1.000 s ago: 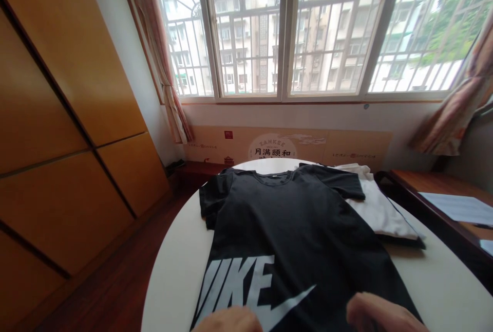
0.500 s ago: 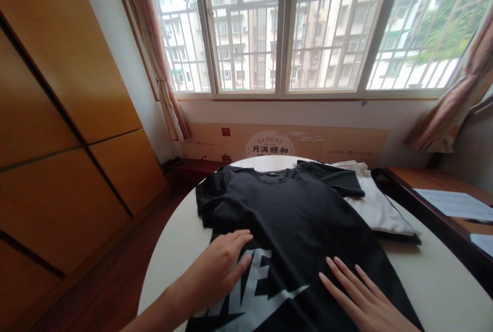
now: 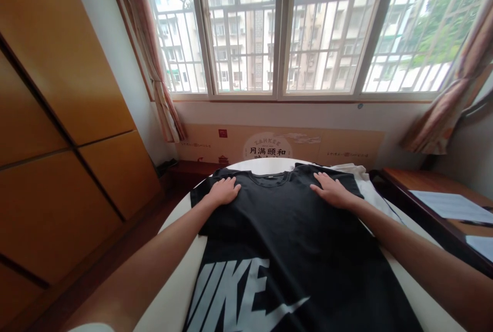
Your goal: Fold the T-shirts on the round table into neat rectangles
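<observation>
Both open, my left hand (image 3: 224,191) and right hand (image 3: 333,191) rested palms down on the black T-shirt (image 3: 300,239), gripping nothing.
It lay spread on the white worktop (image 3: 265,166), collar (image 3: 271,182) away from me, one sleeve overlapping the pale cloth (image 3: 372,194). I judged the fabric light, soft and limp, apt to slide on that smooth surface and crease under a narrow pinch; nothing about it seemed fragile. The shoulders, just outside the collar, looked the best places to take hold, evenly with both hands, since a one-sided grip would probably let it sag.
</observation>
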Tool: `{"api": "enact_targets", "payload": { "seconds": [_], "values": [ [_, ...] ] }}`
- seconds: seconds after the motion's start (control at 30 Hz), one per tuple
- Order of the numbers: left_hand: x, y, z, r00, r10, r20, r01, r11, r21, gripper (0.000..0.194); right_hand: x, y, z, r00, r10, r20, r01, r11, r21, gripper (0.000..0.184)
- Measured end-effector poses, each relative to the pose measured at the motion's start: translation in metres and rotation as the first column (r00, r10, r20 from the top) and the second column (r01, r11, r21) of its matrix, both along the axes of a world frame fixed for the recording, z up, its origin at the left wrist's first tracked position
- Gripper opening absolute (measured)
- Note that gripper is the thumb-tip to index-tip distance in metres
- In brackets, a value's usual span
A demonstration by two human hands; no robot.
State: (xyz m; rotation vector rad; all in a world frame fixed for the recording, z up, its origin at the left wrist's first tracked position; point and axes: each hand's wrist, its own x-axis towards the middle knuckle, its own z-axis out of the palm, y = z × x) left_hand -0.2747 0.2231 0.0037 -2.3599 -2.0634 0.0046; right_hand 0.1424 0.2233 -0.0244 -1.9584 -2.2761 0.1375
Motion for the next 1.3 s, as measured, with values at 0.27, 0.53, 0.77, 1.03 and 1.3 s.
{"api": "enact_targets", "payload": {
  "seconds": [0.27, 0.53, 0.77, 1.03, 1.3],
  "values": [
    [-0.015, 0.031, -0.017, 0.994, 0.088, 0.073, -0.085, 0.996, -0.042, 0.075, 0.014, 0.046, -0.013, 0.991, -0.127, 0.039, 0.129, 0.99, -0.056, 0.076],
    [-0.024, 0.047, -0.022, 0.985, 0.117, 0.125, -0.114, 0.993, -0.03, 0.075, 0.022, 0.047, -0.006, 0.983, -0.177, 0.046, 0.18, 0.981, -0.067, 0.075],
    [-0.015, 0.039, -0.014, 0.994, 0.106, 0.037, -0.106, 0.994, 0.021, 0.069, 0.013, 0.04, 0.003, 0.984, -0.168, 0.056, 0.17, 0.985, -0.018, 0.071],
    [0.04, 0.055, -0.01, 0.993, -0.117, 0.021, 0.117, 0.993, 0.002, 0.061, -0.055, 0.049, 0.01, 0.98, 0.195, 0.049, -0.193, 0.981, -0.035, 0.064],
    [0.044, 0.06, -0.015, 0.995, -0.096, 0.027, 0.098, 0.991, -0.089, 0.083, -0.088, 0.059, -0.006, 0.986, 0.16, 0.051, -0.154, 0.983, -0.103, 0.067]
  ]
}}
